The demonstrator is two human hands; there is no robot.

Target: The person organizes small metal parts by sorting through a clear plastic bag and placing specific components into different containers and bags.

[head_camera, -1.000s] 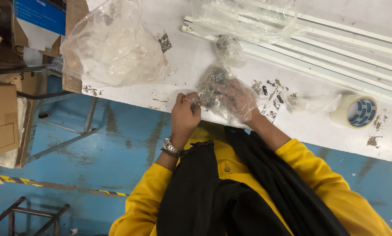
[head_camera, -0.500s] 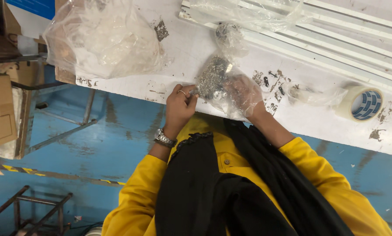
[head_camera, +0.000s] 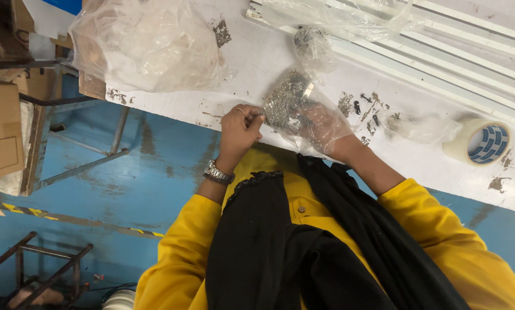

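A small clear plastic bag [head_camera: 294, 109] holding a heap of small grey metal pieces rests on the white table's near edge [head_camera: 171, 106]. My left hand [head_camera: 239, 129], with a metal watch on the wrist, pinches the bag's left rim between thumb and fingers. My right hand [head_camera: 321, 129] is pushed inside the bag from the right and shows through the film, its fingers beside the metal pieces. Both arms wear yellow sleeves, with a black cloth hanging between them.
A large crumpled clear bag [head_camera: 148, 46] lies at the table's left end. A second small bag of metal bits [head_camera: 312, 46] sits farther back, next to long white strips [head_camera: 441, 69]. A tape roll [head_camera: 484, 142] is at right. Cardboard boxes [head_camera: 2, 132] stand on the blue floor.
Both hands stay at the small bag. My left hand has shifted its pinch on the rim, and my right hand sits a little deeper inside the film.
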